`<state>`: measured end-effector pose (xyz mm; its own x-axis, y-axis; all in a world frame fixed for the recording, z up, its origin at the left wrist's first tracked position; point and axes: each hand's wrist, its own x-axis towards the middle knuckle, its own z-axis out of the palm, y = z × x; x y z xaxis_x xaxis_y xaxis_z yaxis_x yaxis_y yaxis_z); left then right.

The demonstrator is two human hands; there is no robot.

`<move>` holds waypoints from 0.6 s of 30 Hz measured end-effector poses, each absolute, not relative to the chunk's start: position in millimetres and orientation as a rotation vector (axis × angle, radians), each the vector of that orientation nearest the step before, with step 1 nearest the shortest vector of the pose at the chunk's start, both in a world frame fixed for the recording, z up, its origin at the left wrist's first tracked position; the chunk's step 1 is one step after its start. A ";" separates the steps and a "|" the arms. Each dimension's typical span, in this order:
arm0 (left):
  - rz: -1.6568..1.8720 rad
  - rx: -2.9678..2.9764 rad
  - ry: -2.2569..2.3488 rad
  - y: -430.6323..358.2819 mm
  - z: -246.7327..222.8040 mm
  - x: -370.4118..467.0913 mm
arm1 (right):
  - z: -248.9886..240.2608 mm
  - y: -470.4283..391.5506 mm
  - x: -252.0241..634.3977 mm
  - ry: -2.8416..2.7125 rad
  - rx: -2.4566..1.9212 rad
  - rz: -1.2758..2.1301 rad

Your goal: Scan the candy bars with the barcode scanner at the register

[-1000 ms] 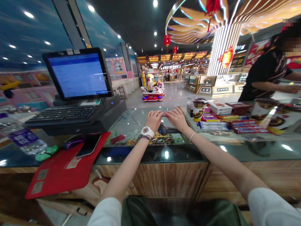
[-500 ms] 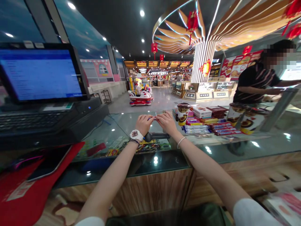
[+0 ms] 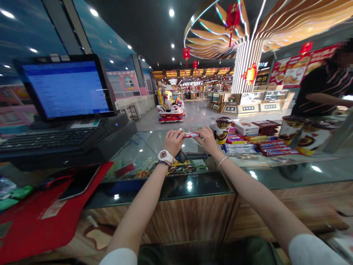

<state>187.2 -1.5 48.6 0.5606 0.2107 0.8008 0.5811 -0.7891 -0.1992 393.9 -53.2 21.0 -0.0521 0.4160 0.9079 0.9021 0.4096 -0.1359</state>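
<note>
Between my two hands a slim red-wrapped snack bar [image 3: 191,135] is stretched level above the glass counter [image 3: 149,141]. My left hand [image 3: 173,142] closes round its left end, and my right hand [image 3: 207,140] pinches the right end. Just below my hands lies a dark handheld scanner [image 3: 193,156], partly hidden by the left wrist. Right of my right hand stands a printed paper cup [image 3: 223,130] with a dark lid. Beside it are rows of blue-and-white bars [image 3: 239,148] and red bars [image 3: 280,148].
A monitor [image 3: 67,86] and a black keyboard [image 3: 38,141] stand at left. A phone [image 3: 79,183] lies on a red mat [image 3: 59,228]. Larger cups [image 3: 313,140] stand at right, near a co-worker in a dark shirt [image 3: 317,92]. Packets show through the counter glass.
My hands have moved apart, and the red bar now shows between them. The view has swung left, so the surroundings appear shifted to the right.
</note>
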 end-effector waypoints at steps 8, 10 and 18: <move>-1.052 -2.415 -0.669 -1.1 39.7 191.6 | 19.6 -48.2 389.3 -1.582 -1.129 -0.263; -1.056 -2.410 -0.708 0.1 38.8 190.2 | 19.5 -44.1 390.8 -1.451 -1.118 0.039; -1.031 -2.388 -0.736 3.6 38.5 187.3 | 20.8 -44.4 392.2 -1.067 -0.986 0.868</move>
<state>187.3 3.6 38.5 0.5818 0.2962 0.7575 0.6200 -0.7643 -0.1774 392.2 -44.4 20.8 0.2593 0.9211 0.2905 -0.0979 0.3243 -0.9409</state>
